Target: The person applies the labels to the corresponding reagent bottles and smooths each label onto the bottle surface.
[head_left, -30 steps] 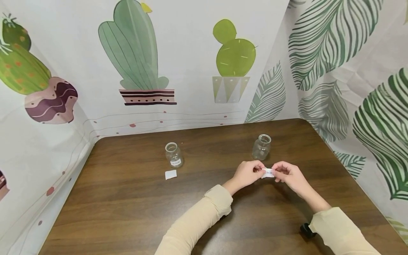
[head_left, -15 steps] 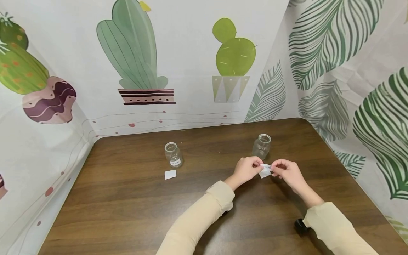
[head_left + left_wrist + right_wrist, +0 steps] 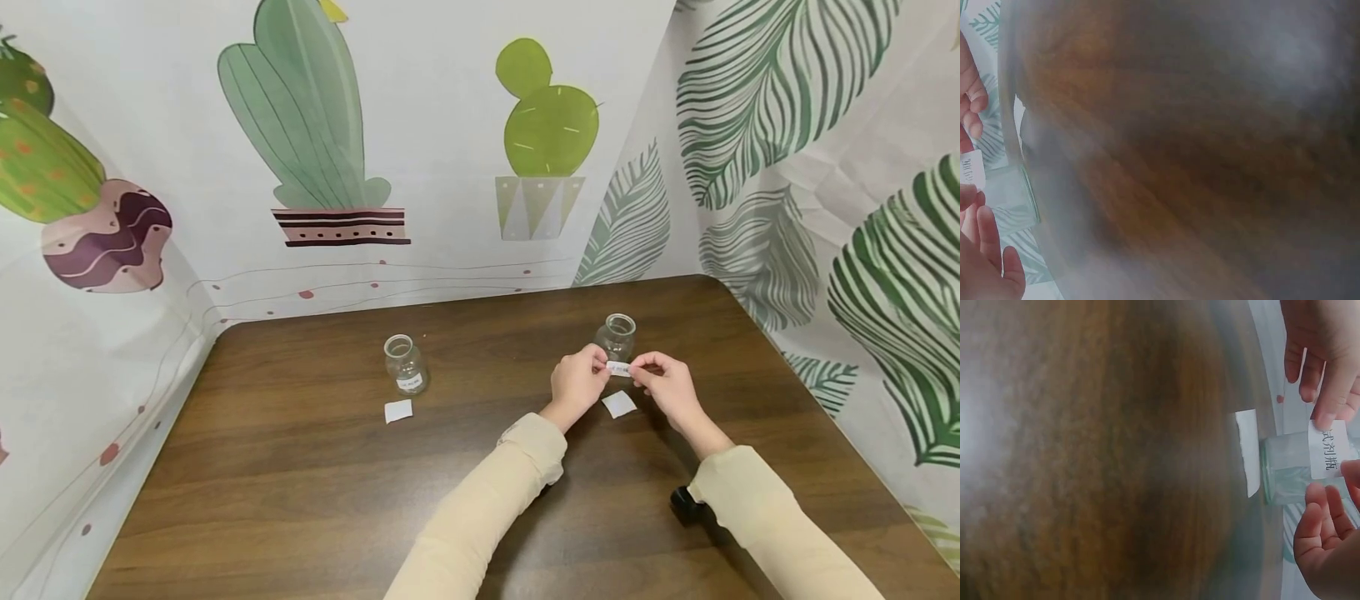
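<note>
A small white label [image 3: 618,368] with printed characters is stretched between both hands, just in front of the right glass jar [image 3: 617,332]. My left hand [image 3: 579,383] pinches its left end and my right hand [image 3: 670,392] pinches its right end. In the right wrist view the label [image 3: 1325,450] overlaps the jar [image 3: 1285,469]; whether they touch I cannot tell. Below the hands a white piece of paper [image 3: 618,405] lies on the table. Part of the jar's lower body is hidden by the fingers and label.
Farther left on the brown wooden table [image 3: 315,483] stands another glass jar [image 3: 406,367], bearing a white label low on its side. A white piece of paper [image 3: 398,411] lies before it. A black object [image 3: 685,506] shows at the right sleeve. Patterned cloth hangs behind.
Both hands have moved forward with the label, up to the right jar. The white paper that was in the hands half a second ago now lies on the table.
</note>
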Available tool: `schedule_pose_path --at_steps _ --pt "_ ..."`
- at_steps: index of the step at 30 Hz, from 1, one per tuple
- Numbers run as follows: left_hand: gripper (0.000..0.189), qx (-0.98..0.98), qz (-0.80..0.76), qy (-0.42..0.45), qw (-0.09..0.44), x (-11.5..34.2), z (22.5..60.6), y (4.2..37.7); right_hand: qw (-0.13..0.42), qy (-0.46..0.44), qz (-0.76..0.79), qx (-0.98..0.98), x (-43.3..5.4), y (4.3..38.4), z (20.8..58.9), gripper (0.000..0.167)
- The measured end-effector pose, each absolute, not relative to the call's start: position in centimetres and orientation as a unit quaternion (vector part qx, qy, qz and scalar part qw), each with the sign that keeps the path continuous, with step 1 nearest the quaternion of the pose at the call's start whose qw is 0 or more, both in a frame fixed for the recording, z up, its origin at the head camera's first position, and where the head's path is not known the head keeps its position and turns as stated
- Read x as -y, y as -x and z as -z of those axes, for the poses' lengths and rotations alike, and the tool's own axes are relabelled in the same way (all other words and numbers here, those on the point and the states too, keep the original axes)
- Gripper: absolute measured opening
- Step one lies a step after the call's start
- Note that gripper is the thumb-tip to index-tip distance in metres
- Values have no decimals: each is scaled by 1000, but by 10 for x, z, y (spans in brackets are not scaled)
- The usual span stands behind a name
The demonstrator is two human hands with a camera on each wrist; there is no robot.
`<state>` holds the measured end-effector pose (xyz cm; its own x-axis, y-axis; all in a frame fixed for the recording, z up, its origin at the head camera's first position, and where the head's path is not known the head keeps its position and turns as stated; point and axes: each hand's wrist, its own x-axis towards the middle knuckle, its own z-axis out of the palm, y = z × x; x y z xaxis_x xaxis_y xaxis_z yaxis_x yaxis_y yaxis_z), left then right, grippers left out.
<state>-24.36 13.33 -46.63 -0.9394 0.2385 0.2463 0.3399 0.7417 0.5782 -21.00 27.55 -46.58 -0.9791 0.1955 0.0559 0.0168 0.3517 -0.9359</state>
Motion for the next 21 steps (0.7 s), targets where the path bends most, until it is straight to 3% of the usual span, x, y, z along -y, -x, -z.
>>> schedule_pose_path --at_steps 14,21 --pt "6 933 337 105 71 -138 470 249 138 64 -562 813 -262 211 451 13" --pt "6 936 324 107 81 -139 471 251 145 69 -571 805 -267 219 463 11"
